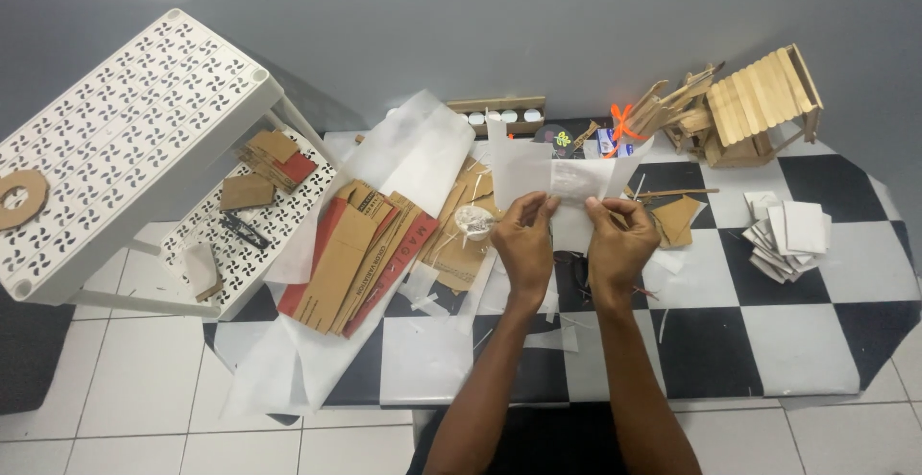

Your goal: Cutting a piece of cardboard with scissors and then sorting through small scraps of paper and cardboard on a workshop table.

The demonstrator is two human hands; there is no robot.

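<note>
Both of my hands hold up a sheet of thin white translucent paper (557, 179) above the middle of the checkered table (797, 341). My left hand (524, 241) pinches its lower left edge and my right hand (618, 243) pinches its lower right edge. The sheet rises away from my fingers toward the wall. Beside my left hand lies a small round clear lid or cup (473, 219) on cardboard scraps.
Flattened brown and red cardboard boxes (357, 256) lie on white paper at the left. A wooden stick house (759, 105) stands back right, a stack of white squares (792, 235) to the right. A white perforated shelf rack (125, 139) stands at the left.
</note>
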